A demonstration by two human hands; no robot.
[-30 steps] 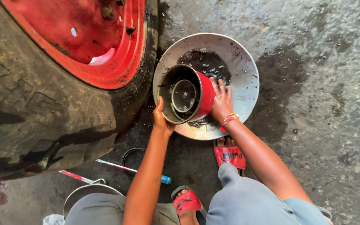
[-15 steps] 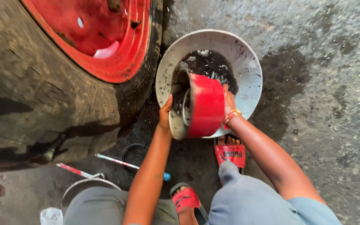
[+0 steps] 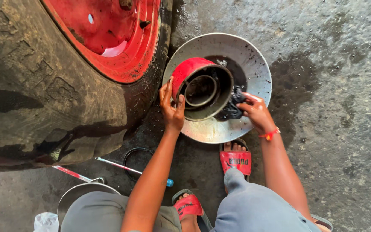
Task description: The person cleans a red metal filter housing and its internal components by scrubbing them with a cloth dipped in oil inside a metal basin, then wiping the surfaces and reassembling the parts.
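Fingers of the left hand [image 3: 172,107] grip the red hub's [image 3: 196,83] near-left rim; it stands tilted in the metal basin [image 3: 254,64], opening upward. The right hand [image 3: 256,112] pinches what looks like a greasy rag [image 3: 233,105] against its right side.

Red hub drum [image 3: 198,86] (greasy inside), tilted over metal basin [image 3: 254,60].

The tyre [image 3: 35,94] and red rim [image 3: 108,38] run off the top and left edges. The hub [image 3: 200,88] hides much of the basin [image 3: 254,64]. The right hand [image 3: 256,111] covers part of a black rag [image 3: 232,107]. A second basin [image 3: 80,193] sits half under the knee.
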